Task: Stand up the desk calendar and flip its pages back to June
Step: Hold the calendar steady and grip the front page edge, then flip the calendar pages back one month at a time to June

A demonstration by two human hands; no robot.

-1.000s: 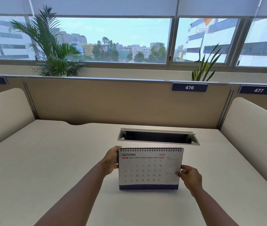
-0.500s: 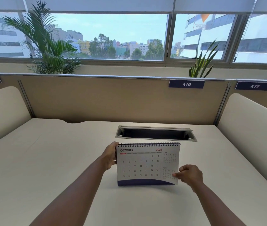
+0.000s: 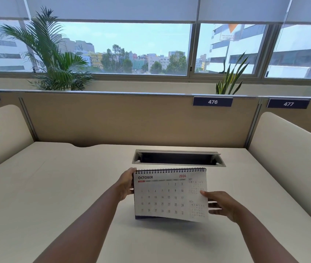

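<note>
The spiral-bound desk calendar (image 3: 166,196) stands upright on the cream desk (image 3: 56,186), its front page reading OCTOBER 2026. My left hand (image 3: 127,185) grips its upper left edge by the wire binding. My right hand (image 3: 221,205) pinches the right edge of the October page, thumb on the front and fingers behind. That page's lower right corner is lifted off the calendar's base and curls toward me. The pages behind it are hidden.
An open cable tray slot (image 3: 178,158) is cut into the desk just behind the calendar. Padded dividers (image 3: 291,158) rise on both sides and a partition (image 3: 132,118) labelled 476 closes the back. Two plants stand behind it by the window.
My right hand has slid up the calendar's right edge and lifted the October page's lower corner off the base. My left hand keeps its hold at the top left.
</note>
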